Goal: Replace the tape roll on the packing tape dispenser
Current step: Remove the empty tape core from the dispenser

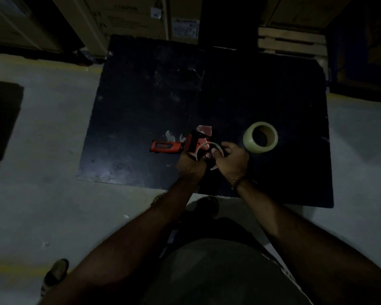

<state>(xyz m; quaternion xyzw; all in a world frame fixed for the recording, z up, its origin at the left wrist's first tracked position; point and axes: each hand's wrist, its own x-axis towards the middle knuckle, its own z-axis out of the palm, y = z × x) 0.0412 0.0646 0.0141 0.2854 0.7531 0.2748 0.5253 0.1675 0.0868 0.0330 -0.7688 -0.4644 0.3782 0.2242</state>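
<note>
A red packing tape dispenser (180, 145) lies on a dark board (154, 93), its handle pointing left. My left hand (189, 164) grips the dispenser's body from below. My right hand (232, 160) is closed around a thin, nearly used-up core ring (209, 144) that sits on the dispenser's hub. A full roll of clear tape (260, 137) stands on the board just to the right of my right hand, apart from it.
The board rests low on a pale concrete floor (42, 194). Cardboard boxes (128, 18) and a wooden pallet (291, 39) stand behind it. My feet (55, 276) are near the board's front edge. The scene is dim.
</note>
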